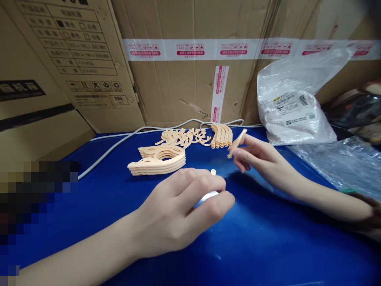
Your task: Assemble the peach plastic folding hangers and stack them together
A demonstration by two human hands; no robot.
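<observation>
My right hand (256,157) is closed in a pinch on a slim beige plastic hanger arm (238,143), which it holds tilted above the blue table. Nearer to me, my left hand (190,206) is curled with thumb and fingers together. Just past its fingers pokes the holed end of a beige hanger part (213,172); the rest of that part is hidden by the hand. Beyond the left hand lies a neat stack of beige folded hangers (160,161). Farther back are a loose heap of beige hooks (184,138) and a row of curved hanger arms (222,136).
A grey-white cable (116,147) runs along the back of the blue table (268,246). Cardboard boxes (184,87) stand behind and at the left. On the right sit a white plastic bag (294,107) with a label and clear plastic wrap (348,163).
</observation>
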